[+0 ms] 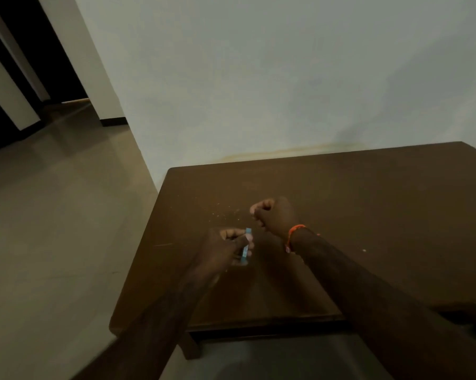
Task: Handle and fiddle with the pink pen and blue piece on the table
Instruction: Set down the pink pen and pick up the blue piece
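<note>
The left hand [228,246] pinched the blue piece [245,246] near the worktop's [368,215] left edge; the right hand [272,215] was fisted, contents hidden.

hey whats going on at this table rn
A person is at a dark wooden table, both forearms stretched over it. The left hand pinches a small blue piece just above the tabletop. The right hand, with an orange wristband, is curled closed a little farther in; whether it holds anything cannot be told. No pink pen shows. A few pale specks lie on the wood by the hands.
</note>
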